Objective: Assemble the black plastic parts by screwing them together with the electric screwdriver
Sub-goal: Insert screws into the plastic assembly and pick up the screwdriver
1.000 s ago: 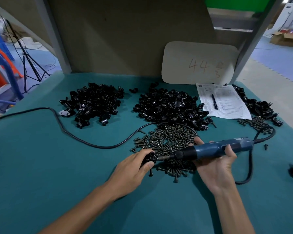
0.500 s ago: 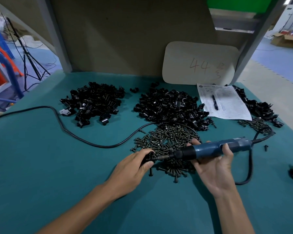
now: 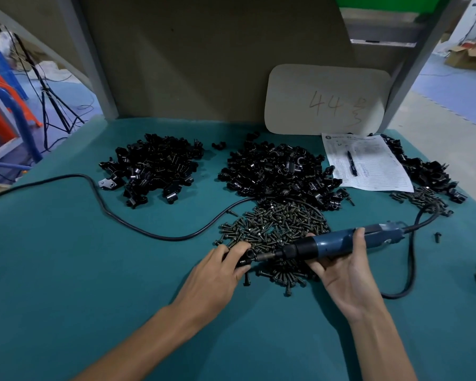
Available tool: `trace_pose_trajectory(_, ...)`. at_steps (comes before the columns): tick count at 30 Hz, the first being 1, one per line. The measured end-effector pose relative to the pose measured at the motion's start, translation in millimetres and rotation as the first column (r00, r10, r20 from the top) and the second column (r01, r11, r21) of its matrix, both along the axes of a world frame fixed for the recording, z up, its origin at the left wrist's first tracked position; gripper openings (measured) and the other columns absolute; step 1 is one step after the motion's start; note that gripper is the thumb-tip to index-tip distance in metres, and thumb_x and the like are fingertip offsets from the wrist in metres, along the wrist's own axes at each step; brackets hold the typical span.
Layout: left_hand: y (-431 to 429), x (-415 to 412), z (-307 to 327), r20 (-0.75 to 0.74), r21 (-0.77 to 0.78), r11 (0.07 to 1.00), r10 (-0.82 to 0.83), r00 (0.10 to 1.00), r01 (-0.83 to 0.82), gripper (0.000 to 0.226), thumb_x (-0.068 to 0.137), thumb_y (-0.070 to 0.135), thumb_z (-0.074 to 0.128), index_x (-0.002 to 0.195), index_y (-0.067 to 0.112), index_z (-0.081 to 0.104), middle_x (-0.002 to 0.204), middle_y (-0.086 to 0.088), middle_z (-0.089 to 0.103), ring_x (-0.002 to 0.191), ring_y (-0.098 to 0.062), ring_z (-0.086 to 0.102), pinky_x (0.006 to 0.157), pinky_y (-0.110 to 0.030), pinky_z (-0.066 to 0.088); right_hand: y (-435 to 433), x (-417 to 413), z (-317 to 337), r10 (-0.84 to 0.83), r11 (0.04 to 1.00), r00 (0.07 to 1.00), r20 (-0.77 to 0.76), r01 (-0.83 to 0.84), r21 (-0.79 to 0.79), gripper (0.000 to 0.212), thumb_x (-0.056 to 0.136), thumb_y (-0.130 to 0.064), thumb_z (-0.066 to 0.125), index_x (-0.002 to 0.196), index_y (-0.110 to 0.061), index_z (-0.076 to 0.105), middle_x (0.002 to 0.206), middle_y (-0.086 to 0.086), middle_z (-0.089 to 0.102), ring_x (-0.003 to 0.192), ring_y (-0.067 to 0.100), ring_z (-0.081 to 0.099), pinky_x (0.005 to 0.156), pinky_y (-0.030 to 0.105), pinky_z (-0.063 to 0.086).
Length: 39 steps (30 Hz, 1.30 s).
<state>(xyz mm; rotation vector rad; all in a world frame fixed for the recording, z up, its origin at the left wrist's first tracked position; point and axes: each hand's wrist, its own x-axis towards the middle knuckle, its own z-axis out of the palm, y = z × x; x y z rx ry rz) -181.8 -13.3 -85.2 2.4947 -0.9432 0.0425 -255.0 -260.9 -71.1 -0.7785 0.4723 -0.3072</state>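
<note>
Right grip (image 3: 344, 273) wraps the blue screwdriver (image 3: 333, 244), held level just above the desk (image 3: 66, 257), its bit pointing left to a small black part (image 3: 245, 258). Left grip (image 3: 217, 273) pinches that part at the near left edge of the screw pile (image 3: 275, 229). Beyond lie a left heap (image 3: 151, 167) and a middle heap (image 3: 278, 171) of black parts. At far right a pen (image 3: 351, 166) lies on a sheet (image 3: 368, 166).
</note>
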Motion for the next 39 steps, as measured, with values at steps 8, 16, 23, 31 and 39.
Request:
trace_pose_trajectory(8,2.5,5.0,-5.5,-0.106,-0.062,0.995,-0.087,0.991,0.081,0.045,0.097,0.066,0.016,0.138,0.049,0.025,0.110,0.017,0.048,0.095,-0.006,0.048,0.081,-0.033,0.049,2.4,-1.3,4.3,-0.023,0.999,1.000,0.021,0.022,0.049,0.074,0.084,-0.071,0.053,0.142,-0.026,0.045,0.123,0.021,0.071,0.117,0.028,0.069,0.081,0.041,0.063)
trace_pose_trajectory(16,1.9,3.6,-2.4,-0.082,-0.061,0.998,-0.011,0.997,0.006,0.048,0.095,0.066,0.012,0.137,0.046,0.024,0.104,0.015,0.046,0.091,-0.009,0.046,0.077,-0.031,0.045,5.8,-1.2,3.5,0.016,0.996,0.999,0.039,-0.019,0.082,0.069,0.092,-0.068,0.052,0.142,-0.020,0.047,0.130,0.024,0.067,0.121,0.031,0.067,0.089,0.043,0.061)
trace_pose_trajectory(23,4.2,6.7,-2.8,-0.106,-0.080,0.995,-0.060,0.993,0.051,0.046,0.097,0.068,0.015,0.136,0.047,0.027,0.105,0.019,0.051,0.091,-0.005,0.048,0.074,-0.031,0.043,3.3,-2.8,1.9,0.007,0.997,0.999,0.044,-0.011,0.082,0.068,0.094,-0.068,0.052,0.138,-0.017,0.044,0.132,0.026,0.065,0.123,0.032,0.065,0.089,0.041,0.060)
trace_pose_trajectory(31,2.6,3.8,0.2,-0.074,-0.051,0.998,-0.036,0.997,0.033,0.049,0.096,0.066,0.012,0.138,0.045,0.026,0.102,0.015,0.048,0.088,-0.008,0.047,0.076,-0.032,0.046,4.4,0.5,1.4,-0.020,0.998,1.000,0.014,0.019,0.056,0.074,0.090,-0.068,0.054,0.144,-0.019,0.045,0.120,0.018,0.073,0.116,0.027,0.070,0.082,0.038,0.062)
trace_pose_trajectory(39,1.7,2.8,2.6,-0.068,-0.020,0.999,-0.038,0.997,0.037,0.053,0.093,0.067,0.007,0.138,0.045,0.024,0.102,0.014,0.047,0.088,-0.010,0.046,0.078,-0.033,0.046,4.3,0.4,1.6,-0.021,0.998,1.000,0.000,0.021,0.061,0.066,0.093,-0.064,0.054,0.140,-0.018,0.048,0.121,0.018,0.073,0.114,0.026,0.071,0.079,0.038,0.062)
